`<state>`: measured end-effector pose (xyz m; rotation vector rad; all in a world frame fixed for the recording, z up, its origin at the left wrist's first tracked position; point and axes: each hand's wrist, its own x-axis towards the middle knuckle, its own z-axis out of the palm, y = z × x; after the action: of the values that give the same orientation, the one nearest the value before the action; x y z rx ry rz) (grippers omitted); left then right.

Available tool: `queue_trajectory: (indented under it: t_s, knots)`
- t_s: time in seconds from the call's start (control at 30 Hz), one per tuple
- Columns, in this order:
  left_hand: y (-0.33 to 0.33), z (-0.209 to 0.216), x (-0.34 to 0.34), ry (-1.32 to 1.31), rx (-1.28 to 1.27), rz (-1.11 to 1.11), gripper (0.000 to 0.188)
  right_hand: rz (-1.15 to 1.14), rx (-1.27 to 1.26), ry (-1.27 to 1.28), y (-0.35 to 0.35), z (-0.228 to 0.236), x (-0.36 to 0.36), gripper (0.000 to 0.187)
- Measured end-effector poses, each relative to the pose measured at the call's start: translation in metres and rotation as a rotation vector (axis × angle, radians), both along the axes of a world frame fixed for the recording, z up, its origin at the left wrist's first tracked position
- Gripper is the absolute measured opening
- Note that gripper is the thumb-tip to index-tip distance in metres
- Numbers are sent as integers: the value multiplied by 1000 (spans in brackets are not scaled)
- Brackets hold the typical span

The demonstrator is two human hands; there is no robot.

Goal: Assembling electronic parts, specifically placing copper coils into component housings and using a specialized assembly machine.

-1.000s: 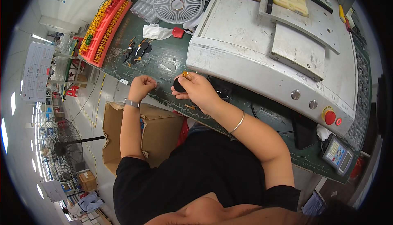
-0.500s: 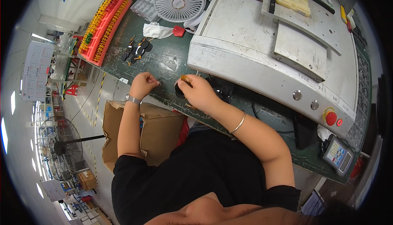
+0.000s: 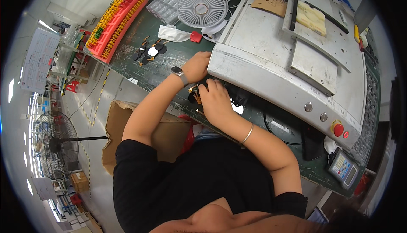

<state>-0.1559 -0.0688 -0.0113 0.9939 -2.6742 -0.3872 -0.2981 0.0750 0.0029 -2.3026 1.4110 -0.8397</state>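
Note:
My left hand [image 3: 197,67], with a watch on its wrist, reaches to the near left corner of the large grey metal machine [image 3: 254,72]; its fingertips are hidden at the machine's edge. Just nearer to me, my right hand [image 3: 218,102] is curled over the green bench, a bangle on its forearm. By its thumb side are black round parts with orange strips [image 3: 194,97], and the hand appears closed on one of them. Farther left on the bench lies a loose group of similar black discs [image 3: 159,46], with a white disc [image 3: 152,51] among them.
A red rack [image 3: 111,37] filled with yellow pieces stands at the far left. Behind the discs are a white cloth [image 3: 173,34] and a small white fan [image 3: 202,8]. An open cardboard box [image 3: 163,137] sits below the bench edge. A calculator-like keypad [image 3: 344,168] lies at right.
My left hand has moved right and away from me, up to the machine's corner. My right hand has turned, its fingers now bent downward. The whole view has shifted slightly.

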Motion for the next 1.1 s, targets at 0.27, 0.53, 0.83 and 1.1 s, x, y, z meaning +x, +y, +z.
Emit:
queue_trajectory:
  t_s: [0.27,0.53,0.83,1.1]
  knots:
    - [23,45,25,39,250,221,19,-75,-139,-119,-3,-7,4,66]
    - [80,86,42,573,689,325,14,32,357,-912,-5,3,10,48]
    - [99,72,25,364,-177,178,17,221,1051,-1706,-18,7,4,23]
    - [120,89,31,320,-401,-87,26,206,1340,-1719,-21,4,-1,20]
